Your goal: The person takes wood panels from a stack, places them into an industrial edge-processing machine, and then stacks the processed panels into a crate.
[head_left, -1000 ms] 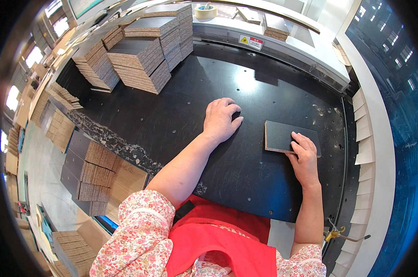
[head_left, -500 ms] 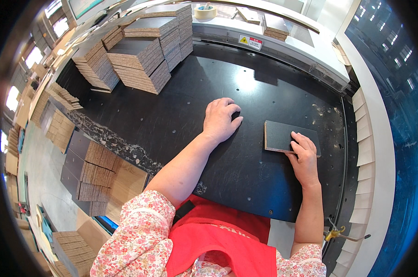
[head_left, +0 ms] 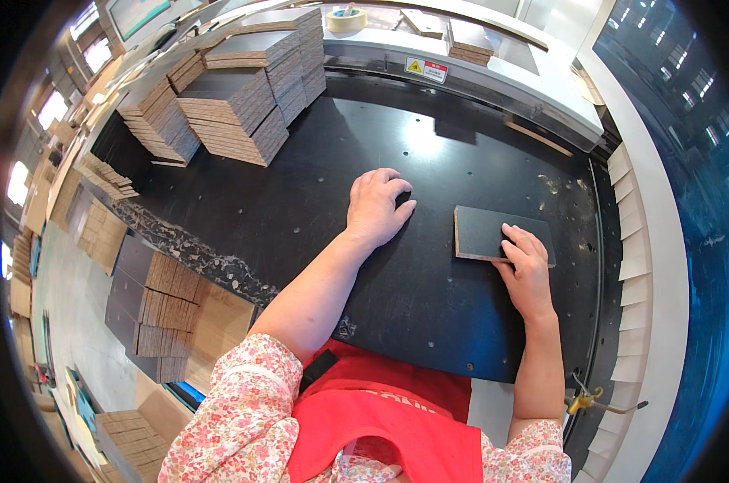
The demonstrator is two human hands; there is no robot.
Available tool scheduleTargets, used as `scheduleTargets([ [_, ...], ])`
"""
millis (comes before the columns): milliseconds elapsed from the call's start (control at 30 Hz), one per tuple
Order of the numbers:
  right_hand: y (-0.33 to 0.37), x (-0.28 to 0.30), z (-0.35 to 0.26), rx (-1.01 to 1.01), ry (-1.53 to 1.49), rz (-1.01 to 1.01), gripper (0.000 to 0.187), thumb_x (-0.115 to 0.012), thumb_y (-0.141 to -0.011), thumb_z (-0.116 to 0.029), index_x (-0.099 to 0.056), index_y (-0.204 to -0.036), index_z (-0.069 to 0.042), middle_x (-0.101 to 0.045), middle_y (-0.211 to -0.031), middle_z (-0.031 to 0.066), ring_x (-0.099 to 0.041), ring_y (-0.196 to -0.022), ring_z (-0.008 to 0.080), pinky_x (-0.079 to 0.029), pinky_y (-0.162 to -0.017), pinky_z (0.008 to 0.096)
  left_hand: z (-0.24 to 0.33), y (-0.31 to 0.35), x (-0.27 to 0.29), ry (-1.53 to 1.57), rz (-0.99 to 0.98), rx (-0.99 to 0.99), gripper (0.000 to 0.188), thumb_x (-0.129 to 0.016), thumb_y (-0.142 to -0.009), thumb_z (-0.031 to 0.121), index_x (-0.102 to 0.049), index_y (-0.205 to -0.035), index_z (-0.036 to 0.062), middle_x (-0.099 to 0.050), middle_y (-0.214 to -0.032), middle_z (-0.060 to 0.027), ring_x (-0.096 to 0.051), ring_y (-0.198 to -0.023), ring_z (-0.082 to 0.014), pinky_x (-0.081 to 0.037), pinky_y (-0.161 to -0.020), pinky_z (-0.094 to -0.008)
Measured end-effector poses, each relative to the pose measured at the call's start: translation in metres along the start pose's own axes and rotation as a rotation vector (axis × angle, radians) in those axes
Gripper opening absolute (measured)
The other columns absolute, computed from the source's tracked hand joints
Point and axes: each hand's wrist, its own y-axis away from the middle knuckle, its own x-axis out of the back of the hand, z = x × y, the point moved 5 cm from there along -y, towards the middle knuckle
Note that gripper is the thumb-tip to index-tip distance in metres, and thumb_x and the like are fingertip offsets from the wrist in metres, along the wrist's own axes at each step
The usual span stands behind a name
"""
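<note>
A small rectangular chipboard panel (head_left: pixel 485 229) with a dark grey face lies on the black worktable (head_left: pixel 316 278), right of the middle. Gripping its near right part is my right hand (head_left: pixel 527 270), fingers over the top and thumb at the near edge. My left hand (head_left: pixel 374 205) rests on the tabletop to the panel's left, holding nothing, its fingers bent and the thumb apart. At the far left of the table stand stacks of similar dark-faced panels (head_left: pixel 234 121) with bare brown edges.
A pale strip-like board edge (head_left: pixel 539 138) shows under the white machine beam (head_left: pixel 509 92) at the back. Tape (head_left: pixel 346 21) and more boards (head_left: pixel 470 42) lie on that beam. Further stacked panels (head_left: pixel 167 310) stand lower left. A yellow-handled nozzle (head_left: pixel 584 401) sits near my right forearm.
A pale board edge has appeared beneath the machine beam at the back right. Both hands and the gripped panel keep nearly the same places; the whole view has shifted slightly.
</note>
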Motion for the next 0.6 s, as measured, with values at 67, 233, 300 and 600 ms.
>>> scheduleTargets([
  [67, 0.001, 0.0, 0.002, 0.001, -0.001, 0.005, 0.024, -0.078, -0.076, -0.008, -0.067, -0.095, 0.002, -0.066, -0.124, 0.0126, -0.059, -0.12, 0.0327, -0.042, -0.104, 0.0448, 0.001, 0.0, 0.0, -0.005, -0.001, 0.003, 0.026, -0.072, -0.086, 0.026, -0.07, -0.109, 0.013, -0.057, -0.128, -0.0087, -0.048, -0.128, -0.0292, -0.034, -0.111, -0.0451],
  [233, 0.003, 0.001, 0.002, -0.028, -0.051, -0.113, 0.032, -0.079, -0.076, -0.013, -0.067, -0.102, 0.0, -0.059, -0.136, 0.0135, -0.051, -0.13, 0.033, -0.036, -0.111, 0.047, 0.002, -0.003, -0.005, -0.033, 0.034, -0.017, 0.029, -0.073, -0.086, 0.026, -0.07, -0.111, 0.012, -0.058, -0.128, -0.0103, -0.049, -0.127, -0.0302, -0.035, -0.111, -0.0453],
  [300, 0.004, 0.0, 0.0, -0.039, -0.127, -0.213, 0.039, -0.08, -0.076, -0.019, -0.066, -0.108, -0.001, -0.049, -0.147, 0.0155, -0.04, -0.14, 0.0324, -0.027, -0.117, 0.0479, 0.005, -0.012, -0.009, -0.019, 0.088, -0.09, 0.03, -0.073, -0.086, 0.026, -0.069, -0.111, 0.011, -0.058, -0.128, -0.0114, -0.05, -0.126, -0.031, -0.037, -0.109, -0.0455],
  [600, -0.009, -0.021, 0.027, -0.118, 0.068, -0.071, 0.03, -0.068, -0.089, -0.023, -0.066, -0.113, -0.005, -0.049, -0.147, 0.0112, -0.041, -0.14, 0.0284, -0.027, -0.117, 0.0478, 0.023, -0.102, -0.047, -0.061, 0.128, -0.262, 0.038, -0.068, -0.09, 0.031, -0.067, -0.117, 0.0045, -0.056, -0.135, -0.0173, -0.048, -0.131, -0.0346, -0.04, -0.11, -0.0444],
])
